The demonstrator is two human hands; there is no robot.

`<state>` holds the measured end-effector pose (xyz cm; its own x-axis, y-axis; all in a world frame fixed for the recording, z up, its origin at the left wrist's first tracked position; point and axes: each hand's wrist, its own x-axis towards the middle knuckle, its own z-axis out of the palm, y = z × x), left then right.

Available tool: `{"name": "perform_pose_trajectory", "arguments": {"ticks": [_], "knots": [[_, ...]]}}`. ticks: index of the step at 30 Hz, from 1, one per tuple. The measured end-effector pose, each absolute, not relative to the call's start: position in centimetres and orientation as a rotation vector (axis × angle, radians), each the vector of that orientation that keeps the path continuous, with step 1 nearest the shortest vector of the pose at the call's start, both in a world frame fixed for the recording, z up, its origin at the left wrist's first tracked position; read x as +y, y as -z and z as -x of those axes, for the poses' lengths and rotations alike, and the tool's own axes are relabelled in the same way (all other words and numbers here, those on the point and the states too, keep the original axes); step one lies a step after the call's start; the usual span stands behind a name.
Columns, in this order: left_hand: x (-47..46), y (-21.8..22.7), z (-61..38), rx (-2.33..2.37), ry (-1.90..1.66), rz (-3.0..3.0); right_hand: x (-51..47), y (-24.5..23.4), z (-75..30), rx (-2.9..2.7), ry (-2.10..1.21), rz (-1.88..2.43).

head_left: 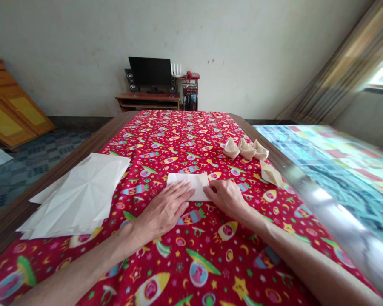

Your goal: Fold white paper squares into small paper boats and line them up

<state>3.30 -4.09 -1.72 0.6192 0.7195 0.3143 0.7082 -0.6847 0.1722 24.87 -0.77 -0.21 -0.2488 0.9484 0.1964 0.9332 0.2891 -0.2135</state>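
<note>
A folded sheet of white paper (191, 179) lies flat as a wide rectangle on the red patterned cloth. My left hand (168, 206) rests on its left part with the fingers stretched out flat. At the paper's right edge, my right hand (226, 195) has its fingers curled, with the thumb and forefinger closed on the edge. Left of my hands lies a stack of creased white paper sheets (83, 195). Beyond my right hand stand several folded paper shapes (247, 148) in a row, and a flatter folded paper piece (271, 174) lies nearer.
The red cloth (198, 250) covers most of a dark wooden table (115, 125). A bed with a checkered cover (338, 170) stands to the right. At the far wall are a monitor (150, 71), speakers and a red telephone (193, 75); a wooden cabinet (15, 106) is at left.
</note>
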Motion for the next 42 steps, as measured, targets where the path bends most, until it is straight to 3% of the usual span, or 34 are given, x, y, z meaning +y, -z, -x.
{"name": "perform_pose_trajectory", "arguments": {"ticks": [27,36,42], "knots": [[-4.5,1.1,-3.3,1.184,-0.368,-2.896,-0.8,0.3,-25.0,-2.242,-0.056,1.740],[-4.4,1.2,-3.6,1.179,-0.351,-2.900,-4.3,0.7,-23.8,-2.568,0.304,0.860],[-4.6,1.0,-3.5,1.215,-0.309,-2.903,-5.7,2.0,-24.9,-2.685,0.102,0.900]]}}
